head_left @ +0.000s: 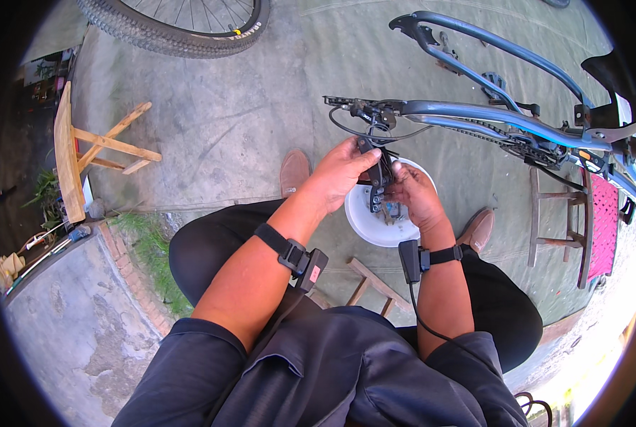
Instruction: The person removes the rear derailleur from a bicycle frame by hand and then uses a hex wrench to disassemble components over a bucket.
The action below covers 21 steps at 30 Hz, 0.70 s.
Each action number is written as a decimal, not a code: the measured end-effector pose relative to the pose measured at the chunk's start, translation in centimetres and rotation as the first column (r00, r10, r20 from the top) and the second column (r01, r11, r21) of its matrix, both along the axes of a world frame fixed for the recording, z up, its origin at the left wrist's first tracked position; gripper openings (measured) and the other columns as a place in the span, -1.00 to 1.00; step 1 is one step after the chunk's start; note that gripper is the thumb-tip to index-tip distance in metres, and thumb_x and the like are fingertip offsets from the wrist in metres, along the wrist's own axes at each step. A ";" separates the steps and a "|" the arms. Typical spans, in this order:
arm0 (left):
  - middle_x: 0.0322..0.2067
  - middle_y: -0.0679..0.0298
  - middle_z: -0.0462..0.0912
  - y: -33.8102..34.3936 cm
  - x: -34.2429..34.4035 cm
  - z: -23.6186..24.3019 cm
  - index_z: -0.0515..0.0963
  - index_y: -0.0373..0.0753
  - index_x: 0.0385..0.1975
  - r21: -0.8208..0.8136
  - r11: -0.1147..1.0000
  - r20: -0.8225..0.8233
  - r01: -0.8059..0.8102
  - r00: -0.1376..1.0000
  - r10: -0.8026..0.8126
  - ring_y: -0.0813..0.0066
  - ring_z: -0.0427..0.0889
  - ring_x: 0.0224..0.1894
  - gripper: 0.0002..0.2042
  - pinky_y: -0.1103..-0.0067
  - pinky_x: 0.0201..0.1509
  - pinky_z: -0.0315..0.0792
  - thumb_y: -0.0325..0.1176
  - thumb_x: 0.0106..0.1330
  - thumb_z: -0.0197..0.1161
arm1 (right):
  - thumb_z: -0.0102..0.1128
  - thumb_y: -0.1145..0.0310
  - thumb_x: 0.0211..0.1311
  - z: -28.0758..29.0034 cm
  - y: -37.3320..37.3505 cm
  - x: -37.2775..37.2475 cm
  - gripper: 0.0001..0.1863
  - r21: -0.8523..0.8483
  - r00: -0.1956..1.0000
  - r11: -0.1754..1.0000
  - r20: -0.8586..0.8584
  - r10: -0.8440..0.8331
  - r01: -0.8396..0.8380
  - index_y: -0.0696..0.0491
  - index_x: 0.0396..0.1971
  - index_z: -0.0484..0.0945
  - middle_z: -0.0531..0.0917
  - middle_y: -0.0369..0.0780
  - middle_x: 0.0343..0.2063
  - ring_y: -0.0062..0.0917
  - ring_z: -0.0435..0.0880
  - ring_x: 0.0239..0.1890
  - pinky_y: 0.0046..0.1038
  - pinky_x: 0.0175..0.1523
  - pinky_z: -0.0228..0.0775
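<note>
My left hand (339,174) grips a black bicycle part (381,174), which looks like a derailleur, below the rear end of a blue bike frame (475,114). My right hand (414,192) holds the same part from the right, fingertips curled at its side and lower end. A dark cable (403,138) loops near my fingers. Directly beneath both hands is a white bucket (363,226) with small metal items in it, too small to name. Both forearms wear black straps with small devices.
A detached wheel (183,43) lies at the top left. A wooden folding stool (72,149) is at left, a low wooden stool (364,281) between my legs, and a stool with a pink seat (603,220) at right. Grass (150,256) borders the concrete.
</note>
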<state>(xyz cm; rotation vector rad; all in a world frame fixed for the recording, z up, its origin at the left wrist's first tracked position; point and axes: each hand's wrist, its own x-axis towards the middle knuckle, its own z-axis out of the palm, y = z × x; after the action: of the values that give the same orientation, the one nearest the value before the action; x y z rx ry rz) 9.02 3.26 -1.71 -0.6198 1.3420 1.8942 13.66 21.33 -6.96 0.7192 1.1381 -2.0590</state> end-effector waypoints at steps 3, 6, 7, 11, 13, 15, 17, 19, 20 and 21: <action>-0.17 0.30 0.56 0.1 0.1 0.1 0.40 -0.29 0.00 0.012 1.000 0.004 -0.012 1.000 0.012 0.54 0.56 -0.16 -0.73 0.53 -0.06 0.46 -0.32 0.40 0.14 | 0.13 0.10 0.36 0.6 0.6 -1.2 -0.66 -0.001 0.995 0.996 -0.030 -0.093 0.093 0.13 -0.24 0.49 0.58 -0.29 -0.46 -0.64 0.58 -0.45 -0.59 -0.31 0.46; -0.11 0.28 0.56 0.4 0.0 0.2 0.41 -0.26 0.01 0.030 0.999 0.031 -0.025 0.999 0.024 0.48 0.56 -0.11 -0.74 0.49 0.01 0.44 -0.31 0.41 0.10 | 0.08 0.11 0.39 0.7 0.7 -2.2 -0.64 0.013 0.982 0.990 -0.125 -0.141 0.143 0.12 -0.10 0.45 0.61 -0.24 -0.27 -0.56 0.61 -0.26 -0.50 -0.19 0.48; -0.11 0.28 0.55 0.4 0.0 0.2 0.41 -0.27 0.02 0.028 0.999 0.034 -0.024 0.999 0.023 0.47 0.56 -0.11 -0.74 0.49 0.01 0.44 -0.32 0.41 0.09 | 0.06 0.11 0.40 1.6 0.1 -2.7 -0.63 0.004 0.978 0.988 -0.139 -0.153 0.155 0.11 -0.04 0.44 0.61 -0.23 -0.22 -0.55 0.60 -0.21 -0.47 -0.17 0.47; -0.11 0.29 0.55 0.4 0.2 -0.1 0.40 -0.27 0.05 0.016 1.000 0.021 -0.018 1.000 0.017 0.48 0.55 -0.09 -0.72 0.49 0.01 0.43 -0.32 0.42 0.07 | 0.04 0.21 0.41 0.8 -0.8 -3.4 -0.65 -0.092 0.979 0.984 -0.119 -0.163 0.152 0.11 0.05 0.41 0.58 -0.23 -0.10 -0.51 0.56 -0.07 -0.41 -0.09 0.45; -0.11 0.30 0.55 0.4 0.4 -0.2 0.41 -0.27 0.04 -0.029 0.999 -0.012 0.023 1.000 -0.023 0.49 0.55 -0.10 -0.72 0.50 0.01 0.43 -0.31 0.42 0.08 | 0.02 0.26 0.41 0.3 -1.4 -3.4 -0.67 -0.163 0.970 0.970 -0.139 -0.202 0.178 0.11 0.05 0.42 0.60 -0.23 -0.12 -0.51 0.58 -0.08 -0.42 -0.07 0.47; -0.12 0.31 0.56 0.4 0.5 -0.2 0.41 -0.27 0.04 -0.056 0.998 -0.031 0.037 0.999 -0.039 0.51 0.55 -0.10 -0.72 0.51 0.00 0.42 -0.30 0.42 0.08 | 0.01 0.29 0.42 0.3 -1.9 -3.3 -0.69 -0.164 0.960 0.965 -0.159 -0.229 0.203 0.11 0.06 0.42 0.60 -0.23 -0.12 -0.51 0.59 -0.08 -0.42 -0.07 0.49; -0.13 0.32 0.56 0.7 0.7 0.1 0.42 -0.27 0.04 -0.062 0.998 -0.034 0.027 0.999 -0.029 0.54 0.54 -0.10 -0.72 0.51 0.00 0.42 -0.29 0.42 0.08 | -0.01 0.29 0.43 0.6 -2.2 -3.3 -0.68 -0.092 0.953 0.969 -0.182 -0.241 0.228 0.11 0.07 0.41 0.60 -0.23 -0.11 -0.50 0.59 -0.08 -0.41 -0.09 0.50; -0.13 0.32 0.56 0.6 0.7 0.0 0.43 -0.27 0.03 -0.089 0.995 -0.035 0.046 0.998 -0.050 0.55 0.54 -0.09 -0.71 0.51 0.00 0.42 -0.28 0.42 0.07 | -0.02 0.27 0.43 0.5 -2.2 -3.2 -0.69 -0.271 0.946 0.928 -0.130 -0.299 0.256 0.10 0.06 0.41 0.61 -0.22 -0.13 -0.50 0.60 -0.11 -0.40 -0.10 0.52; -0.13 0.32 0.56 0.5 0.7 0.0 0.43 -0.28 0.03 -0.103 0.993 -0.035 0.056 0.998 -0.059 0.56 0.54 -0.09 -0.71 0.51 0.00 0.41 -0.28 0.42 0.07 | -0.03 0.27 0.44 0.4 -2.2 -3.2 -0.69 -0.358 0.941 0.894 -0.101 -0.323 0.269 0.10 0.06 0.41 0.61 -0.22 -0.14 -0.49 0.61 -0.12 -0.40 -0.11 0.53; -0.12 0.32 0.56 0.5 0.8 -0.2 0.43 -0.28 0.03 -0.093 0.995 -0.034 0.042 0.998 -0.046 0.56 0.53 -0.09 -0.72 0.51 0.00 0.41 -0.29 0.42 0.05 | -0.03 0.27 0.43 0.3 -2.3 -3.2 -0.69 -0.352 0.947 0.900 -0.094 -0.309 0.258 0.11 0.04 0.42 0.61 -0.21 -0.13 -0.48 0.61 -0.11 -0.39 -0.07 0.52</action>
<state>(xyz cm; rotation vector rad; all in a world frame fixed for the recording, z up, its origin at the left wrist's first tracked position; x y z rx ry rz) 9.82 3.78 -1.88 -0.5999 1.4612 1.8242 10.51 19.00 -6.68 0.5971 0.7567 -2.5104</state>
